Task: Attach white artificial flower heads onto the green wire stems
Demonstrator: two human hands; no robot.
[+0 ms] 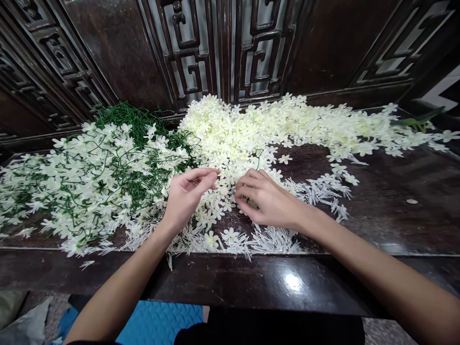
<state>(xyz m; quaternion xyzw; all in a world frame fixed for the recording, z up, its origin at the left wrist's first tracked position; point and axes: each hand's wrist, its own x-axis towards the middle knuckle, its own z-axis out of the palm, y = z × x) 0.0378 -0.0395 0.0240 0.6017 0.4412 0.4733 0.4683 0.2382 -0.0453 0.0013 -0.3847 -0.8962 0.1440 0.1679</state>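
Observation:
My left hand [187, 194] is closed in a pinch, thumb against forefinger, above the middle of the flowers. Whatever may be between those fingertips is too small to make out. My right hand [264, 197] is curled with its fingertips drawn together, just over loose cream-white artificial flower heads [230, 139]. Its fingers hide anything they hold. To the left lies a heap of white artificial flowers on green plastic stems [97, 177]. Small white plastic spikes [273, 239] are strewn below my hands, near the front edge.
Everything lies on a dark polished wooden bench [402, 201] with a carved lattice back [224, 48]. Bare green stems [129, 120] are bunched at the back left. The pale flower heads stretch along the back to the right. A blue textured mat [165, 321] is below the front edge.

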